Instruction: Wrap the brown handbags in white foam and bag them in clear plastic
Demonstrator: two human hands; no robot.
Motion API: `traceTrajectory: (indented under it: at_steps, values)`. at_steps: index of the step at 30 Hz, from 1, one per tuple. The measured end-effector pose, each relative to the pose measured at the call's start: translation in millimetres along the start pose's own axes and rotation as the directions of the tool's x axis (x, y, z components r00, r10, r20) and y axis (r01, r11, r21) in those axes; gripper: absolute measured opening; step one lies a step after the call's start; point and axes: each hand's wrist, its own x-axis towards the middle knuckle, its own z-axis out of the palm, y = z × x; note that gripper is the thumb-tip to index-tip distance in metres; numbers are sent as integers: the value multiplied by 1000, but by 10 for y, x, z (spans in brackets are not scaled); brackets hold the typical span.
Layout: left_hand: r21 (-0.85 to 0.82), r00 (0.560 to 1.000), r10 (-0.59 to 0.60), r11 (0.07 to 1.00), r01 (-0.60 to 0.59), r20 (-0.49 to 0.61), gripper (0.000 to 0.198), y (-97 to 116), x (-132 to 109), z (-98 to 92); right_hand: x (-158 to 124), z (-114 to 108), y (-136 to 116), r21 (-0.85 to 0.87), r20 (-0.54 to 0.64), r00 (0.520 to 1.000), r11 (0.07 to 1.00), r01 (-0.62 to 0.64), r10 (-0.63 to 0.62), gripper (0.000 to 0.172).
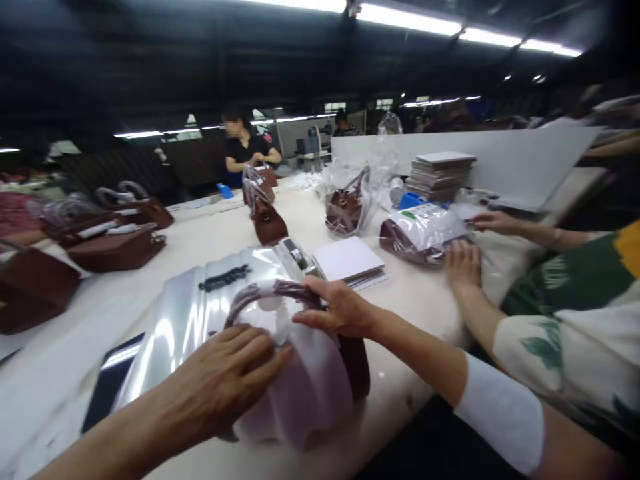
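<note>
A brown handbag (356,373) stands in front of me, mostly covered by a thin white wrapping sheet (310,393). Its arched handle (245,298) is sheathed in clear film. My right hand (343,308) pinches the right side of this handle between thumb and fingers. Near the handle's left base, my left hand (240,373) is closed over the white sheet; its fingertips are partly hidden. Just beyond the bag lies a stack of glossy clear plastic bags (185,320) with dark print.
A dark flat tablet-like object (113,373) lies at left. White cards (350,260), a tape dispenser (295,257) and more brown handbags (117,247) are on the table (415,300). At right, a co-worker's hands (465,263) touch a plastic-wrapped bag (425,230). Another person (250,150) stands behind.
</note>
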Motion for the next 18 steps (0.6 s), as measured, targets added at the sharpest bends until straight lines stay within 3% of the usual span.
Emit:
traceTrajectory:
  at_steps: [2,6,12,18]
  values:
    - [-6,998,-6,1000,6,57,35,32,8,-42,-15,-15,40,9,4,1000,1000,-11,11,29]
    - [-19,999,-7,1000,8,44,12,114,107,-44,-56,-39,21,-19,-8,999,999,-44,43,27]
    - [-10,998,69,998,-69,-4,13,161,76,-13,-79,0,-11,-61,-3,999,997,-40,40,24]
    - [58,995,67,996,-63,-76,12,185,71,36,-65,40,-17,-126,-24,999,991,-35,32,21]
